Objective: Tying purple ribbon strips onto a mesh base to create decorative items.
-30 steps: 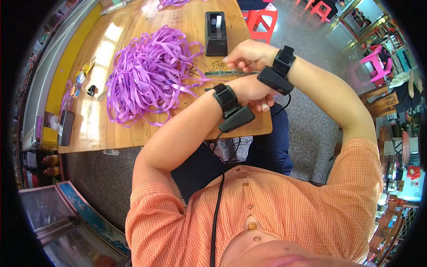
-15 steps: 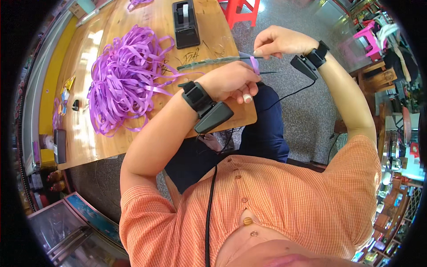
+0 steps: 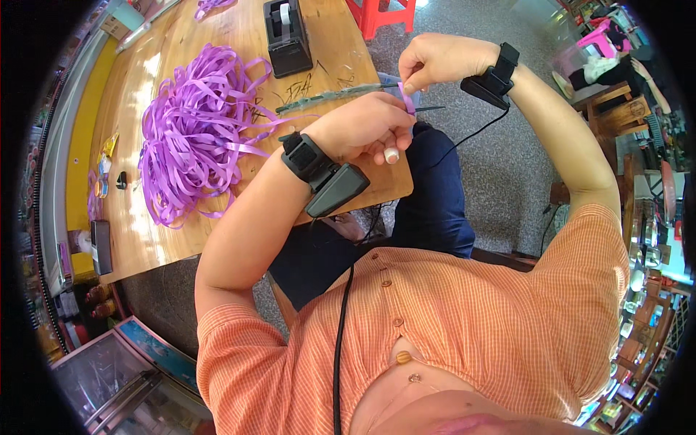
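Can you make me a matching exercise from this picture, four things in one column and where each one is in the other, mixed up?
Things:
1. tape dispenser
2. pile of purple ribbon
3. short purple strip
4. red stool

Places:
A. pinched between left hand and right hand
B. on the floor beyond the table
C. spread over the table's middle
D. at the table's far end

Pairs: 1-D, 2-C, 3-A, 4-B

A wooden desk (image 3: 217, 239) stands left of the hands, sunlight falling in bright patches on its top. Beneath and to the right spreads a grey speckled floor (image 3: 500, 188). Red stools (image 3: 384, 14) stand beyond the hands, a pink one (image 3: 605, 36) farther right. Glass cabinets (image 3: 123, 377) sit low at the left, cluttered shelves (image 3: 652, 239) at the far right.
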The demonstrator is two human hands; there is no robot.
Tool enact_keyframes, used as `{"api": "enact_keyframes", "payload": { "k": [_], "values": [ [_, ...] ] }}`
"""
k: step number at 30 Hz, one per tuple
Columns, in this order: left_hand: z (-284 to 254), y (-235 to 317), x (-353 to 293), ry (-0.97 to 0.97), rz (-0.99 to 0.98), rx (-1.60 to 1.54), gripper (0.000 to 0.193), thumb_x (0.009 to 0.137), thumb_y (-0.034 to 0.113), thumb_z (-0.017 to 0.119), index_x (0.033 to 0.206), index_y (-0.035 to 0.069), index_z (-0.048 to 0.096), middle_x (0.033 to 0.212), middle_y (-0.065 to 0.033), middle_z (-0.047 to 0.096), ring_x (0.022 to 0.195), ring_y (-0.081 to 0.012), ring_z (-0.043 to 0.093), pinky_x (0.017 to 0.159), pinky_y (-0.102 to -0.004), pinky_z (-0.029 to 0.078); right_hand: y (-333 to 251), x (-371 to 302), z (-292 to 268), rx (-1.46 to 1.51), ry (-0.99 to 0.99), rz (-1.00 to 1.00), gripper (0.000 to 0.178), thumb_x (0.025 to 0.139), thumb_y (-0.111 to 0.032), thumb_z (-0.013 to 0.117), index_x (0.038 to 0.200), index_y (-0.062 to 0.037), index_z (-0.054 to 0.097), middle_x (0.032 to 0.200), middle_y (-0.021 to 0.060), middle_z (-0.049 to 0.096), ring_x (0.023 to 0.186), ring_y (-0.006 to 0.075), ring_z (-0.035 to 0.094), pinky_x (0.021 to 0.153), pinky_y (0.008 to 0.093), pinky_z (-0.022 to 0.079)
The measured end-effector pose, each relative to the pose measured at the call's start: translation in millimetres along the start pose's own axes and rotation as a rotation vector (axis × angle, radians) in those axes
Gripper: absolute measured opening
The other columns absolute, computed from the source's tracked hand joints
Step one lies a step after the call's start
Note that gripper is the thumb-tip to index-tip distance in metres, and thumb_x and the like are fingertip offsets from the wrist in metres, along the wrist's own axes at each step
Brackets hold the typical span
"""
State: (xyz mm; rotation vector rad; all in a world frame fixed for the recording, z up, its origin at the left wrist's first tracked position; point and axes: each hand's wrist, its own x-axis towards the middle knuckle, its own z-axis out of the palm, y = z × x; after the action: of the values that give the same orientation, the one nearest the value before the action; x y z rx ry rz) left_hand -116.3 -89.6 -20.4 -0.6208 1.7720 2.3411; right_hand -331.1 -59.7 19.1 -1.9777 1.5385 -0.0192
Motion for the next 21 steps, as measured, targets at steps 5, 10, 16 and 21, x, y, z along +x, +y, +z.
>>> {"api": "enact_keyframes", "payload": {
  "k": [5,10,16,21],
  "values": [
    [-1,-1,2,-0.008,-0.005,-0.013,0.014,0.093,0.014,0.051,0.090,0.002,0.057,0.071,-0.0066,0.061,0.051,-0.0124,0.058,0.043,-0.0249,0.045,-12,1,1,0.000,0.025,0.146,0.023,0.083,-0.023,0.073,0.083,-0.0006,0.071,0.066,0.0052,0.066,0.060,0.0133,0.062,0.055,0.0297,0.048],
    [0,-1,3,0.006,-0.030,-0.028,0.017,0.096,0.018,0.057,0.103,0.003,0.053,0.068,-0.0029,0.059,0.047,-0.0093,0.056,0.037,-0.0225,0.041,-22,-3,-1,-0.151,0.106,0.314,0.033,0.076,-0.031,0.080,0.072,-0.0014,0.066,0.062,0.0053,0.064,0.056,0.0150,0.059,0.053,0.0301,0.046],
    [-1,-3,4,0.006,-0.020,-0.021,0.014,0.092,0.014,0.054,0.085,0.003,0.058,0.070,-0.0056,0.061,0.051,-0.0119,0.059,0.042,-0.0244,0.045,-2,-8,0,-0.141,0.228,-0.043,0.024,0.079,-0.022,0.078,0.078,-0.0019,0.066,0.067,0.0083,0.062,0.062,0.0190,0.059,0.059,0.0334,0.047],
    [-1,-3,3,0.018,-0.010,-0.010,0.014,0.092,0.014,0.054,0.085,0.003,0.058,0.070,-0.0056,0.061,0.051,-0.0121,0.059,0.042,-0.0245,0.045,2,-6,6,-0.129,0.173,-0.275,0.009,0.078,-0.007,0.069,0.087,-0.0090,0.071,0.085,0.0073,0.062,0.080,0.0235,0.061,0.069,0.0361,0.048]
  ]
}}
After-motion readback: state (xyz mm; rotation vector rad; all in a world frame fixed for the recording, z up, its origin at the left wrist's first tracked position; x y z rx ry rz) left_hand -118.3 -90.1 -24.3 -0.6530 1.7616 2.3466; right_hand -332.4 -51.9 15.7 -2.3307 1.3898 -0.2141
